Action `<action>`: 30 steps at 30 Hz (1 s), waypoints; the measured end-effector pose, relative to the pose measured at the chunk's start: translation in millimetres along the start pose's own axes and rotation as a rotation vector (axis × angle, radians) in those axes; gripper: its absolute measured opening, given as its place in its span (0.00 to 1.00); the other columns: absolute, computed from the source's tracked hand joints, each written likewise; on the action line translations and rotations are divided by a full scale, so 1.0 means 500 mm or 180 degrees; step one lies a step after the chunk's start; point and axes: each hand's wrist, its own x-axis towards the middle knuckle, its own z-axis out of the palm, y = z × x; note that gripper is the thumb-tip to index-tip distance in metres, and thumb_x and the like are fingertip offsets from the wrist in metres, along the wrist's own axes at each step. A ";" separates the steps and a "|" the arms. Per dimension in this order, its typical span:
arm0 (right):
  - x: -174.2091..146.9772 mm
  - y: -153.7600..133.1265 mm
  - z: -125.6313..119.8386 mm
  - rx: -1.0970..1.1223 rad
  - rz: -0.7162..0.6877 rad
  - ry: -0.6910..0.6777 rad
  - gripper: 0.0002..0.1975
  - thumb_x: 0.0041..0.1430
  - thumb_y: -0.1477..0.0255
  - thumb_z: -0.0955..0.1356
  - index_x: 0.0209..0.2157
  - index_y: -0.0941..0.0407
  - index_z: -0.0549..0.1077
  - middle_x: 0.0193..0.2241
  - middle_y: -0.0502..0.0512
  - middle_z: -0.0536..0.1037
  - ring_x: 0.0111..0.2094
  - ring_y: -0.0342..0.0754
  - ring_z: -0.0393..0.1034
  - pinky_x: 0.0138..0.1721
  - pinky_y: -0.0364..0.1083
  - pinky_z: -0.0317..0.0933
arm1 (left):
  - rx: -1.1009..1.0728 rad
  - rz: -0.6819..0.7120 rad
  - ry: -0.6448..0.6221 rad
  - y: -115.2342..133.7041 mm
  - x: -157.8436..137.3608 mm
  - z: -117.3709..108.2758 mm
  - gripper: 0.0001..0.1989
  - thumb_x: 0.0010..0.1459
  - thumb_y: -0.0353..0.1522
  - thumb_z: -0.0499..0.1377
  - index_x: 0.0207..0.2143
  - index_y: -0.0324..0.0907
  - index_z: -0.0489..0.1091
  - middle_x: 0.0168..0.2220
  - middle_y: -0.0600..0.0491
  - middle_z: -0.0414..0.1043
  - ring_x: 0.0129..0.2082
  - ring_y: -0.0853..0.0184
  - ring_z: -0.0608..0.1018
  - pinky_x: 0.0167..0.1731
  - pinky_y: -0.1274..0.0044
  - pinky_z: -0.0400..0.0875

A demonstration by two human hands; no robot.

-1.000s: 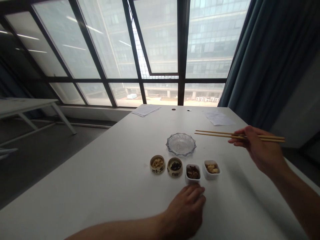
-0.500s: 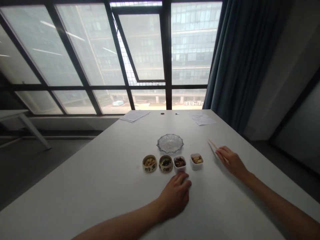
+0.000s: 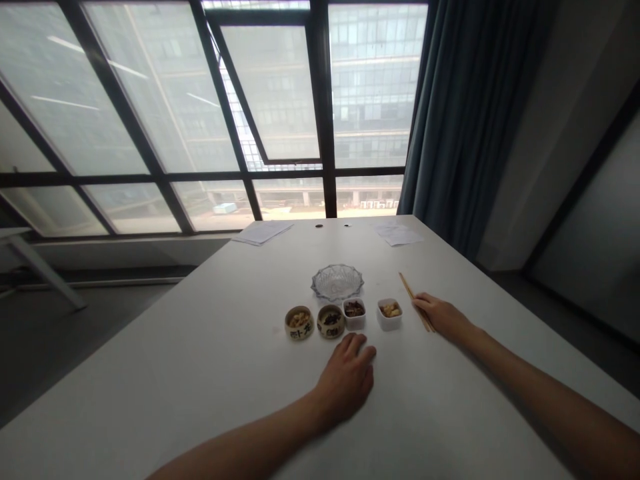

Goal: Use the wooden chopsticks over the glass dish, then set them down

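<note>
My left hand [image 3: 347, 377] rests on the white table [image 3: 210, 360], its fingers bent and apart with nothing in them. Just beyond its fingertips stands a white square cup [image 3: 355, 322] of dark brown pieces, with a small gap between. A pair of wooden chopsticks [image 3: 407, 285] is in my right hand [image 3: 443, 315], slanting forward and left. Left of that hand is another white square cup [image 3: 389, 323], holding pale yellowish pieces. Two round beige bowls with dark lettering stand to the left: one bowl [image 3: 299, 335] has light brown pieces, the other bowl [image 3: 331, 331] dark ones.
A clear scalloped glass bowl [image 3: 337, 283] stands behind the small containers. Sheets of paper lie at the far left [image 3: 263, 232] and far right [image 3: 397, 234] of the table. Two small dark items sit near its far edge. Windows and a blue curtain [image 3: 450, 133] are beyond.
The white cup near my left hand is slightly farther forward, and the fingertips are now apart from it. My right hand has moved left with the chopsticks. The whole view has shifted a little.
</note>
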 end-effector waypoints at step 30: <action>-0.533 -0.046 -0.213 0.0239 0.1941 0.1760 0.32 0.68 0.59 0.63 0.70 0.54 0.59 0.69 0.64 0.61 0.69 0.58 0.54 0.68 0.61 0.48 | 0.0684 0.1014 -0.0473 -0.048 0.012 0.053 0.30 0.69 0.44 0.52 0.71 0.55 0.53 0.72 0.52 0.52 0.70 0.52 0.60 0.66 0.53 0.57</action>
